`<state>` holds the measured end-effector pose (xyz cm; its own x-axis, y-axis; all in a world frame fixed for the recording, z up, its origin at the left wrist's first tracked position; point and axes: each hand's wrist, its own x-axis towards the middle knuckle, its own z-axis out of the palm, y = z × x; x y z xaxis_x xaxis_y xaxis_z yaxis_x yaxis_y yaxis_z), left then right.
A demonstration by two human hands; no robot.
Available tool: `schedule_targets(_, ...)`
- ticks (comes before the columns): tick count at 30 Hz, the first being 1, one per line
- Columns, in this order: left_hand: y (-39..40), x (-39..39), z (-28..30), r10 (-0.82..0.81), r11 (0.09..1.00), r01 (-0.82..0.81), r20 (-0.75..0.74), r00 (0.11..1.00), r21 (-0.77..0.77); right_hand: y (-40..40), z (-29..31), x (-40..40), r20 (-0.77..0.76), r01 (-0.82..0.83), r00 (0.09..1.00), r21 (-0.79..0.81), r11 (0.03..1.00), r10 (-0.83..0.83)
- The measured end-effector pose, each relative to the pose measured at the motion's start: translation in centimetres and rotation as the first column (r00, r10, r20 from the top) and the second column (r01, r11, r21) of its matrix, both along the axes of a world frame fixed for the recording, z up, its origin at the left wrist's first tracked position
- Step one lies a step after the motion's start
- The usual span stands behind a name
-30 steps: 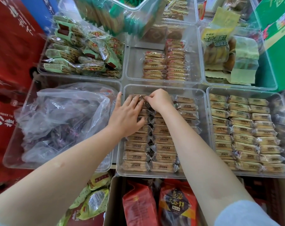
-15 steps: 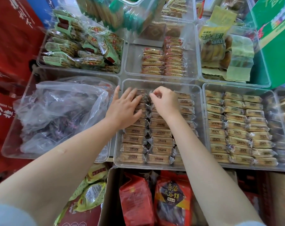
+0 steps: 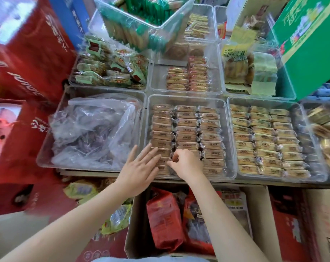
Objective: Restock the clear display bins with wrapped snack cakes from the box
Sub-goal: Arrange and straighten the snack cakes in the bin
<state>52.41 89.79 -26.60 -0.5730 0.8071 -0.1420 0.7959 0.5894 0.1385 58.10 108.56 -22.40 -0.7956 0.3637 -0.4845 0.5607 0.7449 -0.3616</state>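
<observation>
Three neat rows of tan wrapped snack cakes [image 3: 187, 129] fill the middle bin [image 3: 187, 98]

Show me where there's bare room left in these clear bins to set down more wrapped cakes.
Most room: the upper middle clear bin, bare floor left and right of its two short stacks of red-wrapped cakes. The right-hand clear bin has a dim strip beside its cake rows. The middle clear bin, where the left hand and right hand work, is packed. The crumpled clear plastic bag fills the left bin.

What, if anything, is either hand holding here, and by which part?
The left hand holds nothing; its straight fingers rest on the wrapped snack cakes. The right hand has curled fingers at the near row, but whether they pinch a wrapper cannot be told.
</observation>
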Motion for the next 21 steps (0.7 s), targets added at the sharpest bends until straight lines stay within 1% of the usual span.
schedule_targets(2, -1.2, 1.4, 0.3, -0.038, 0.999, 0.037, -0.019, 0.999, -0.009, -0.3, 0.0, 0.0, 0.029, 0.008, 1.0, 0.017, 1.0, -0.008)
schedule_targets(5, -2.5, 3.0, 0.5, -0.06, 0.998, 0.06, -0.034, 0.998, 0.002, -0.4, -0.3, -0.6, 0.015, 0.058, 0.998, -0.013, 0.998, -0.058)
schedule_targets(11, -1.3, 3.0, 1.9, 0.024, 0.998, -0.022, 0.037, 0.999, -0.065, -1.0, -0.7, 0.8, -0.114, 0.188, 0.975, -0.013, 0.982, -0.188)
schedule_targets(16, -0.5, 3.0, 2.6, 0.03, 0.992, -0.025, 0.038, 0.999, -0.122, -0.3, -0.2, 1.5, -0.059, 0.113, 0.992, -0.037, 0.993, -0.115)
schedule_targets(19, 0.1, 2.7, 3.2, 0.042, 0.984, -0.034, 0.043, 0.998, -0.175, -0.2, 0.2, 0.6, -0.057, 0.136, 0.989, -0.029, 0.99, -0.138)
schedule_targets(21, 0.5, 2.5, 3.7, 0.055, 0.976, -0.04, 0.065, 0.996, -0.212, -0.3, 0.3, 0.3, -0.091, 0.158, 0.983, -0.007, 0.987, -0.158)
